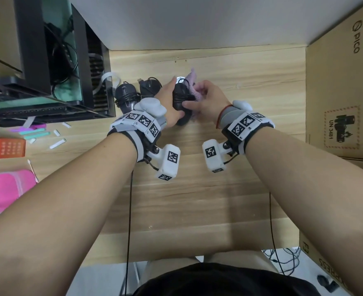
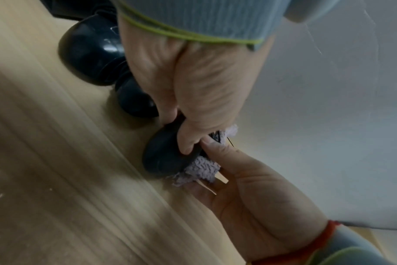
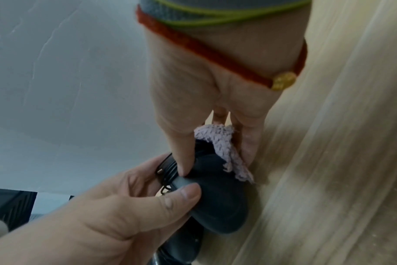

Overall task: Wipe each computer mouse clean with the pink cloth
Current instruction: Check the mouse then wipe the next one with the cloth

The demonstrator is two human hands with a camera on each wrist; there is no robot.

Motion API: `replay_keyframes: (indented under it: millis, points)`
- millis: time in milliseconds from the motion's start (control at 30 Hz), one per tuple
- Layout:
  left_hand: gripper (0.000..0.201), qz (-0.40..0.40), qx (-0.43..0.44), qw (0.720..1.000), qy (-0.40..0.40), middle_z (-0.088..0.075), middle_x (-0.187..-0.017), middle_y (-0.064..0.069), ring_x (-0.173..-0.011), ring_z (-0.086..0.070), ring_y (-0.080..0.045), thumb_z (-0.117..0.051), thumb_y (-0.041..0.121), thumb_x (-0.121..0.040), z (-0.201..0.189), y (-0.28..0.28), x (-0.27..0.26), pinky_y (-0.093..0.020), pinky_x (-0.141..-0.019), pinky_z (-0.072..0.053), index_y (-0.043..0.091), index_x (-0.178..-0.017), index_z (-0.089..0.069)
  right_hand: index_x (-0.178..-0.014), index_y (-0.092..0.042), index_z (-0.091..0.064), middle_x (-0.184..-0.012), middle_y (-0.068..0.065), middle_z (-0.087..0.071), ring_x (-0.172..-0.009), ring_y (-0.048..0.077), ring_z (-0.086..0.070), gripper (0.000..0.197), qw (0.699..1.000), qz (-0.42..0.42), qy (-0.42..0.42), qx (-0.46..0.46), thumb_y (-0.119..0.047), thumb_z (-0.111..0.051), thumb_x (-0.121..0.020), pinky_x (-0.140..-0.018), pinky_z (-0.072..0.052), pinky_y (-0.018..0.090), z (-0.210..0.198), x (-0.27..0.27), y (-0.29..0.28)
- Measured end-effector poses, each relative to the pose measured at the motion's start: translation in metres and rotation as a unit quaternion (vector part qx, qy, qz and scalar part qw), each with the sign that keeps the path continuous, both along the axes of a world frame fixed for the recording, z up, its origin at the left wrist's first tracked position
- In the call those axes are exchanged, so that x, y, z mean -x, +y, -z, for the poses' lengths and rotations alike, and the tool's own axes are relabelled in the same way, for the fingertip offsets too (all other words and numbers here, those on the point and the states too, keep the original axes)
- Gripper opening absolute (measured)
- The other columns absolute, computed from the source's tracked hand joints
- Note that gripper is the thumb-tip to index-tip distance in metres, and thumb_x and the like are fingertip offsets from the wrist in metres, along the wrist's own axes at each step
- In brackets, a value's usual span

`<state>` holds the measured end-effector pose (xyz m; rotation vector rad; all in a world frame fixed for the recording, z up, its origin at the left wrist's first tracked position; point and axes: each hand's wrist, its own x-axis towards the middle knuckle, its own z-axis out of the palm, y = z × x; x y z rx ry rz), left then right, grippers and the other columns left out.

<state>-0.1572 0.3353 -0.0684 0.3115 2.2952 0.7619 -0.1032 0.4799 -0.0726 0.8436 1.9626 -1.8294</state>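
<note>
A black mouse (image 1: 181, 101) with its cable wound round it is lifted off the wooden table (image 1: 251, 103) near the back wall. My left hand (image 1: 169, 99) grips it from the left, thumb on top (image 3: 188, 191). My right hand (image 1: 206, 97) holds the pink cloth (image 1: 194, 86) against the mouse's right side, its thumb pressing on the mouse body. In the wrist views the cloth (image 2: 200, 168) (image 3: 224, 141) sits bunched between the right fingers and the mouse (image 2: 168, 157) (image 3: 215, 193). Two more black mice (image 1: 125, 95) (image 1: 149, 86) lie to the left on the table.
An open computer case (image 1: 48, 60) stands at the back left. A large cardboard box (image 1: 343, 82) fills the right side. Small white and coloured bits (image 1: 37, 133), an orange box (image 1: 7, 147) and a pink object (image 1: 5, 193) lie on the left.
</note>
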Motion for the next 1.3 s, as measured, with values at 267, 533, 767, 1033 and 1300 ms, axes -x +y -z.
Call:
replay_keyframes:
  millis: [267,533,767,1033,1300]
  points:
    - [0.091,0.028,0.044,0.998,0.040,-0.022,-0.165,-0.001,-0.141,-0.043,-0.027,-0.074,0.018,-0.087,0.004,0.003,0.009,-0.035,-0.114,-0.036,0.021,-0.159,-0.018,-0.103,-0.005,-0.048,-0.086,0.006,-0.060,-0.043,0.021,-0.059,0.038,0.999,0.023,0.013,0.019,0.004,-0.075,-0.077,-0.050,-0.055,0.041,0.007,0.003,0.000]
    - [0.069,-0.001,0.140,0.984,0.108,-0.060,-0.128,-0.014,-0.115,-0.061,-0.031,-0.082,0.024,-0.079,-0.001,0.001,0.021,-0.037,-0.096,-0.047,0.012,-0.140,-0.051,-0.100,-0.008,-0.048,-0.087,0.015,-0.062,-0.046,0.025,-0.062,0.036,1.000,0.025,-0.003,-0.001,0.006,-0.073,-0.077,-0.053,-0.058,0.044,0.007,0.008,-0.006]
    - [0.060,-0.022,0.167,0.979,0.111,-0.045,-0.137,-0.016,-0.118,-0.055,-0.031,-0.076,0.014,-0.081,0.000,0.000,0.019,-0.037,-0.093,-0.048,0.009,-0.135,-0.051,-0.104,-0.007,-0.052,-0.087,0.002,-0.057,-0.051,0.015,-0.054,0.031,0.999,0.027,0.002,-0.026,0.009,-0.066,-0.082,-0.048,-0.052,0.024,-0.003,0.019,-0.008]
    - [0.063,-0.077,0.071,0.989,0.103,-0.047,-0.132,-0.012,-0.095,-0.068,-0.032,-0.073,0.003,-0.077,-0.008,-0.012,0.013,-0.037,-0.096,-0.051,0.019,-0.135,-0.056,-0.097,-0.003,-0.055,-0.062,0.013,-0.065,-0.052,0.029,-0.063,0.007,0.996,0.075,0.021,-0.032,-0.002,-0.054,-0.091,-0.056,-0.056,0.041,-0.014,0.014,0.010]
    - [0.044,-0.099,-0.024,0.990,0.094,-0.061,-0.109,-0.003,-0.087,-0.068,-0.024,-0.076,0.008,-0.076,-0.032,-0.027,-0.009,-0.039,-0.089,-0.055,0.023,-0.116,-0.066,-0.081,-0.018,-0.050,-0.056,0.013,-0.061,-0.048,0.029,-0.059,0.019,0.980,0.145,-0.072,-0.112,-0.036,-0.056,-0.082,-0.051,-0.052,0.038,-0.024,-0.008,0.016]
